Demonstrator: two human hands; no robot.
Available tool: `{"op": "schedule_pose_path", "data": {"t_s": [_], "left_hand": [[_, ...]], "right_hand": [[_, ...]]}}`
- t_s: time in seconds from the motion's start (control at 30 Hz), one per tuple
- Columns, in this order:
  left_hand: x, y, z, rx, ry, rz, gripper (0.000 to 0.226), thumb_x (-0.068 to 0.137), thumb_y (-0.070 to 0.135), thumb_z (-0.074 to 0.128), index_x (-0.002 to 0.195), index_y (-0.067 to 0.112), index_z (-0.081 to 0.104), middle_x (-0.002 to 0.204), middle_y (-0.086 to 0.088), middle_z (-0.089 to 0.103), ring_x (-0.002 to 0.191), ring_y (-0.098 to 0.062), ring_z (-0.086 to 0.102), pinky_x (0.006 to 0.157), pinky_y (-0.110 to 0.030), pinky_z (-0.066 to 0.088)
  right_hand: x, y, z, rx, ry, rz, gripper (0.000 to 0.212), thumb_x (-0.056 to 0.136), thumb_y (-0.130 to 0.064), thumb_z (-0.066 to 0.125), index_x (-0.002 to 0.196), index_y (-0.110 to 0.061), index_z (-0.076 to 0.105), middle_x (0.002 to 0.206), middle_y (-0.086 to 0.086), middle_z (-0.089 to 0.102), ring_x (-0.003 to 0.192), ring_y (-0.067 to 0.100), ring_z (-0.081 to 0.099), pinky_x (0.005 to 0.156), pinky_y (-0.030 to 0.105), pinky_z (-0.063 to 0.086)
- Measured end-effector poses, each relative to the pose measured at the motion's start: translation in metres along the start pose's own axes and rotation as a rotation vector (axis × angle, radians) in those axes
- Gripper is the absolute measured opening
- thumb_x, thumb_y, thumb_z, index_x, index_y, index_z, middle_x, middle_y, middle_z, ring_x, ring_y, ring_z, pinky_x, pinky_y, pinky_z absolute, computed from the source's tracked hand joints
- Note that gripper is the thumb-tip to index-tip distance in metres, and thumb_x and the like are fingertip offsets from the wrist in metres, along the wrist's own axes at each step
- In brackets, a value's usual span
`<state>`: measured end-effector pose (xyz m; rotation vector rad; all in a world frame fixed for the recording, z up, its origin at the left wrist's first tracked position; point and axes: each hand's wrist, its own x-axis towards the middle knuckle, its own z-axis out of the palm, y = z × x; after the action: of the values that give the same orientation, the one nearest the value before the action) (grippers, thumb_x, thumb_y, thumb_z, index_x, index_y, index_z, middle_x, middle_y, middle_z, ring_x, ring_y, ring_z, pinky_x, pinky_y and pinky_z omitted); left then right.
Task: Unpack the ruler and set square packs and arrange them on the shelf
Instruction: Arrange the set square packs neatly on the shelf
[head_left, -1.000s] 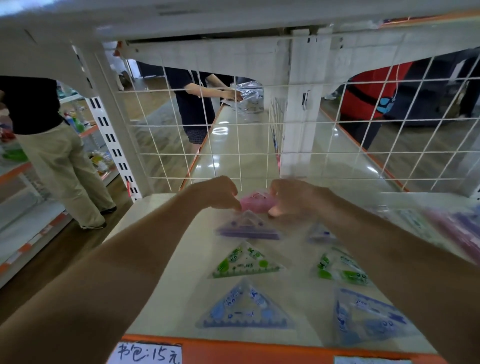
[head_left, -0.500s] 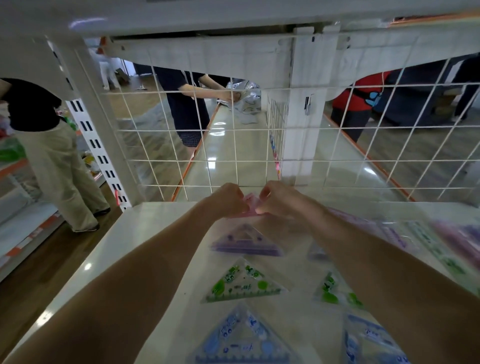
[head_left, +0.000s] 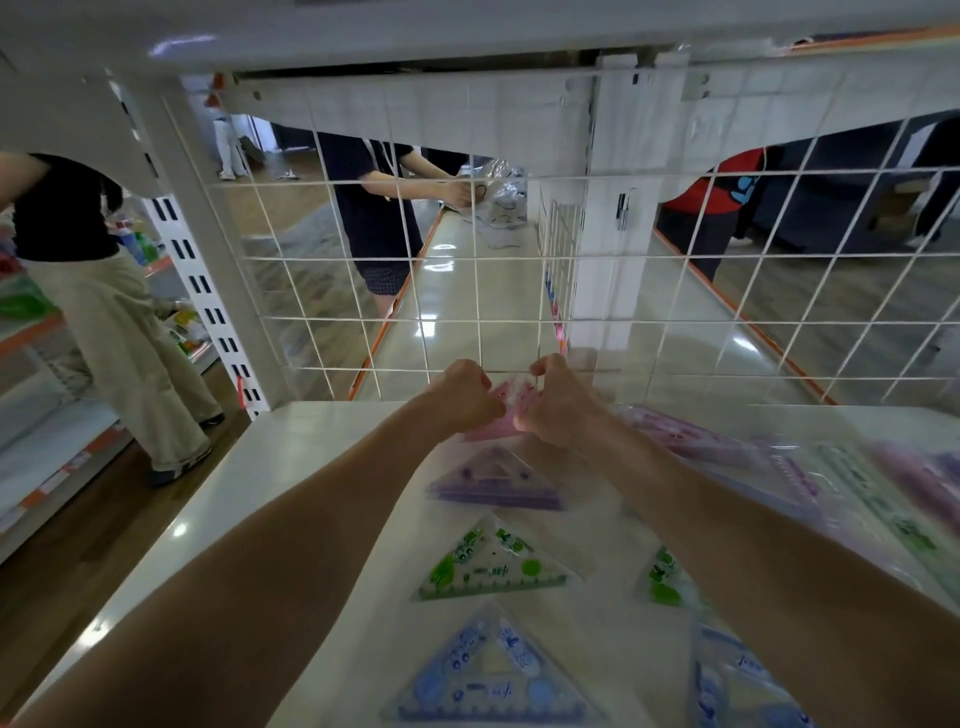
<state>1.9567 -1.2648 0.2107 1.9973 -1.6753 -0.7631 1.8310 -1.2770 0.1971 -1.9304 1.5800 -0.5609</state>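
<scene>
Head view: at the back of the shelf (head_left: 291, 467), just before the wire grid (head_left: 467, 291), we grip a pink set square pack (head_left: 501, 423) with left hand (head_left: 462, 395) and right hand (head_left: 558, 400), both clenched on it. The purple set square (head_left: 496, 480), green set square (head_left: 493, 564) and blue set square (head_left: 493, 675) already lie in a column; the packs at right (head_left: 779, 467) seemingly await sorting.

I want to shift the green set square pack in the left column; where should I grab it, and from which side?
Probably pinch the green set square pack at its left corner, from the left. It lies flat on the shelf, point toward the mesh, with the purple pack close beyond and the blue pack close in front; only the left offers bare shelf for fingers.
</scene>
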Motion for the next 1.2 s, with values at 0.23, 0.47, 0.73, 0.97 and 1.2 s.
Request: {"op": "schedule_pose_path", "data": {"t_s": [0.23,0.47,0.73,0.97,1.2], "left_hand": [[0.004,0.009,-0.008,0.026,-0.116,-0.076,0.028,0.078,0.008,0.073,0.102,-0.005,0.066,0.087,-0.016,0.064,0.067,-0.02,0.056,0.055,-0.023,0.043],[0.0,0.009,-0.009,-0.025,-0.178,-0.087,0.025,0.08,0.0,0.067,0.103,-0.009,0.065,0.081,-0.019,0.064,0.059,-0.021,0.058,0.058,-0.026,0.05],[-0.001,0.017,-0.003,0.271,-0.176,0.066,0.062,0.074,0.015,0.076,0.127,0.007,0.047,0.115,-0.008,0.054,0.092,-0.02,0.051,0.068,-0.025,0.041],[0.003,0.013,0.001,0.294,-0.11,0.161,0.048,0.082,0.023,0.072,0.124,0.005,0.054,0.118,-0.013,0.06,0.104,-0.026,0.059,0.079,-0.025,0.043],[-0.003,0.008,-0.002,0.057,-0.104,0.156,0.047,0.084,0.011,0.067,0.127,0.006,0.049,0.12,-0.011,0.052,0.095,-0.019,0.048,0.064,-0.021,0.04]], "right_hand": [[0.001,-0.002,-0.012,0.06,-0.097,0.085,0.067,0.076,-0.01,0.073,0.131,-0.015,0.035,0.116,0.007,0.053,0.107,0.025,0.054,0.08,0.032,0.046],[0.004,0.001,-0.016,0.017,-0.123,0.068,0.073,0.075,-0.009,0.073,0.135,-0.015,0.032,0.115,0.006,0.055,0.104,0.024,0.056,0.082,0.033,0.048],[0.003,0.011,-0.009,-0.078,-0.037,-0.079,0.085,0.074,-0.024,0.082,0.14,-0.012,0.03,0.123,0.01,0.055,0.109,0.027,0.055,0.086,0.031,0.044],[0.011,0.015,-0.009,-0.225,-0.048,-0.106,0.075,0.077,-0.031,0.078,0.135,-0.01,0.035,0.123,0.012,0.055,0.109,0.029,0.055,0.091,0.036,0.046],[0.017,0.022,-0.005,0.012,-0.009,-0.038,0.074,0.078,-0.013,0.073,0.142,-0.016,0.034,0.133,0.006,0.05,0.116,0.026,0.05,0.093,0.034,0.042]]}}
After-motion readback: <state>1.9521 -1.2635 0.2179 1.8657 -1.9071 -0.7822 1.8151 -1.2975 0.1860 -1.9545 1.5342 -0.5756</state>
